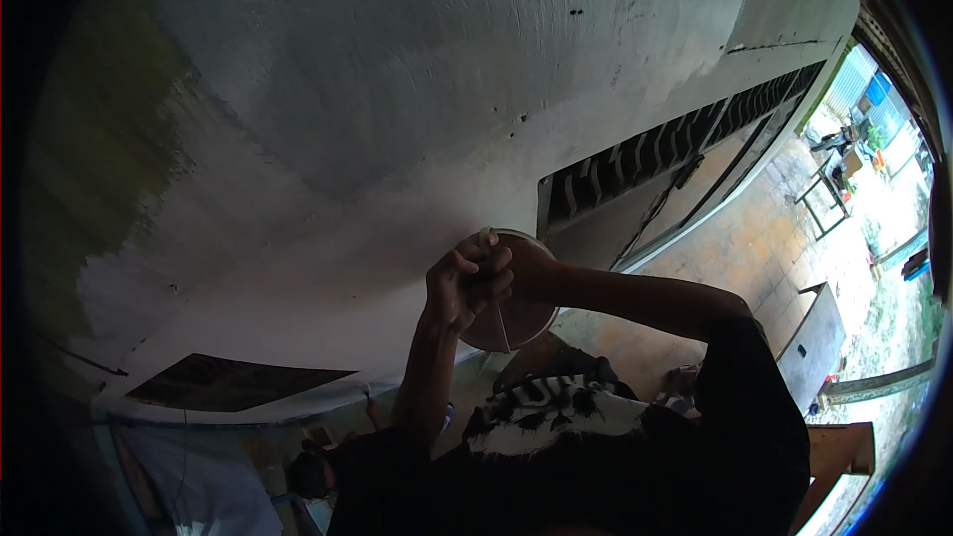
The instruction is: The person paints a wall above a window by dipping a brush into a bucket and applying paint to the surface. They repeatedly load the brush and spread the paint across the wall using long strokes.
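Note:
A round bucket [526,331] with a pale rim hangs close to the wall, seen from above. My left hand [467,283] is closed around its thin handle, which runs down across the bucket's opening to the near rim. My right hand [531,273] reaches over the bucket from the right. Its fingers are in shadow and partly behind my left hand, so what they hold does not show. The bucket's contents are too dark to make out.
The wall [377,109] has greenish and whitish-grey areas. A grille [685,144] tops a doorway to the right. Another person [313,473] is at lower left, near a dark wall opening [233,383]. A board [812,337] and a metal-legged stand [822,201] are at right.

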Demonstrator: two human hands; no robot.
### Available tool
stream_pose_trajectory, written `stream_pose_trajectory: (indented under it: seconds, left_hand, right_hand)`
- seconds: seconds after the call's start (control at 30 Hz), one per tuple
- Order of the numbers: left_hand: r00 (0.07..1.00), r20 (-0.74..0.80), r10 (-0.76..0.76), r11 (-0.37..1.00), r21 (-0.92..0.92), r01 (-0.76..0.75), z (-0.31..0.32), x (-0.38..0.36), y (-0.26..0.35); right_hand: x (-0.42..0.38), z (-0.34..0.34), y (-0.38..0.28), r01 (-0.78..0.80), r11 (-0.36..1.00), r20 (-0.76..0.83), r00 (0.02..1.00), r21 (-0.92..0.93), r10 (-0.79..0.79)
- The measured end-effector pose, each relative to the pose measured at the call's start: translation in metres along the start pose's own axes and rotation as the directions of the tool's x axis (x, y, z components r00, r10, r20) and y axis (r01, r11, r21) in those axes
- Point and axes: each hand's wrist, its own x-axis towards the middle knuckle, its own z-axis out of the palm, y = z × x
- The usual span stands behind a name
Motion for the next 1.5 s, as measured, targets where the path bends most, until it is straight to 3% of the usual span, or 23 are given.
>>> stream_pose_trajectory:
  seconds: [0.03, 0.1, 0.13, 0.2, 0.27, 0.33, 0.4, 0.43, 0.5, 0.6, 0.7, 0.73, 0.8, 0.9, 1.03, 1.1, 1.23, 1.3, 1.33, 1.4, 1.43, 1.5]
  left_hand:
    - [1.0, -0.009, 0.002, 1.0, -0.012, -0.002, 0.001, -0.001, -0.001]
    - [1.0, 0.002, 0.006, 1.0, -0.006, -0.006, -0.001, -0.002, -0.001]
    - [1.0, 0.013, 0.01, 1.0, -0.002, -0.01, -0.003, -0.003, -0.002]
    - [1.0, 0.021, 0.023, 1.0, -0.015, -0.022, -0.011, -0.004, -0.003]
    - [0.999, 0.03, 0.036, 0.999, -0.025, -0.035, -0.014, -0.009, -0.003]
    - [0.993, -0.093, 0.079, 0.997, 0.0, -0.08, -0.011, -0.015, -0.007]
    - [0.995, -0.054, 0.08, 0.996, -0.032, -0.082, -0.021, -0.015, -0.012]
    - [0.997, -0.018, 0.081, 0.995, -0.062, -0.082, -0.026, -0.015, -0.014]
    - [0.997, -0.054, 0.06, 0.996, -0.061, -0.063, -0.03, -0.018, -0.015]
    - [0.994, -0.097, 0.044, 0.997, -0.059, -0.05, -0.034, -0.021, -0.016]
    - [0.988, -0.144, 0.054, 0.996, -0.067, -0.064, -0.039, -0.022, -0.02]
    - [0.989, -0.133, 0.057, 0.996, -0.061, -0.065, -0.039, -0.023, -0.019]
    - [0.982, -0.16, 0.1, 0.993, -0.043, -0.108, -0.041, -0.025, -0.019]
    - [0.984, -0.151, 0.094, 0.992, -0.07, -0.106, -0.051, -0.027, -0.018]
    - [0.982, -0.156, 0.103, 0.988, -0.095, -0.119, -0.059, -0.027, -0.02]
    - [0.981, -0.164, 0.104, 0.988, -0.097, -0.121, -0.059, -0.028, -0.019]
    - [0.971, -0.178, 0.157, 0.981, -0.084, -0.174, -0.053, -0.032, -0.011]
    - [0.971, -0.171, 0.17, 0.98, -0.077, -0.185, -0.054, -0.034, -0.009]
    - [0.97, -0.174, 0.172, 0.979, -0.08, -0.188, -0.054, -0.036, -0.007]
    - [0.968, -0.181, 0.172, 0.979, -0.082, -0.189, -0.057, -0.038, -0.007]
    - [0.97, -0.162, 0.183, 0.977, -0.084, -0.198, -0.06, -0.039, -0.007]
    - [0.971, -0.144, 0.191, 0.975, -0.085, -0.205, -0.064, -0.04, -0.008]
  right_hand:
    - [-0.002, 0.0, 0.0, 0.001, 1.0, 0.0, 1.0, 0.0, -0.001]
    - [-0.01, -0.001, 0.002, 0.114, 0.981, -0.241, 0.959, -0.155, -0.149]
    - [-0.014, -0.011, -0.001, 0.116, 0.981, -0.242, 0.958, -0.155, -0.151]
    - [-0.028, -0.036, -0.009, -0.007, 0.98, 0.142, 0.989, -0.198, 0.036]
    - [-0.047, -0.046, -0.008, -0.069, 0.979, 0.122, 0.988, -0.192, 0.094]
    - [-0.068, -0.057, -0.009, -0.13, 0.973, 0.106, 0.983, -0.191, 0.152]
    - [-0.088, -0.067, -0.015, -0.284, 0.959, -0.02, 0.959, -0.013, 0.284]
    - [-0.096, -0.071, -0.021, -0.284, 0.959, -0.019, 0.959, -0.017, 0.284]
    - [-0.109, -0.074, -0.034, -0.345, 0.915, -0.228, 0.893, 0.21, 0.389]
    - [-0.123, -0.05, -0.042, -0.447, 0.851, -0.149, 0.855, 0.276, 0.497]
    - [-0.13, -0.029, -0.042, -0.369, 0.871, -0.234, 0.861, 0.324, 0.452]
    - [-0.132, -0.021, -0.043, -0.45, 0.805, -0.122, 0.84, 0.387, 0.528]
    - [-0.136, -0.01, -0.042, -0.498, 0.788, -0.007, 0.844, 0.362, 0.537]
    - [-0.136, 0.003, -0.045, -0.468, 0.727, -0.076, 0.813, 0.503, 0.577]
    - [-0.138, 0.027, -0.037, -0.52, 0.748, 0.006, 0.823, 0.412, 0.569]
    - [-0.134, 0.035, -0.036, -0.57, 0.578, 0.101, 0.758, 0.584, 0.644]
    - [-0.117, 0.048, -0.039, -0.535, 0.411, 0.061, 0.659, 0.739, 0.749]
    - [-0.106, 0.056, -0.034, -0.461, 0.232, 0.088, 0.573, 0.856, 0.815]
    - [-0.101, 0.056, -0.03, -0.46, 0.231, 0.089, 0.574, 0.858, 0.814]
    - [-0.088, 0.05, -0.018, -0.227, -0.001, 0.13, 0.556, 0.974, 0.821]
    - [-0.081, 0.041, -0.014, -0.226, -0.006, 0.134, 0.554, 0.974, 0.822]
    - [-0.066, 0.02, -0.006, -0.048, -0.121, 0.127, 0.555, 0.991, 0.822]
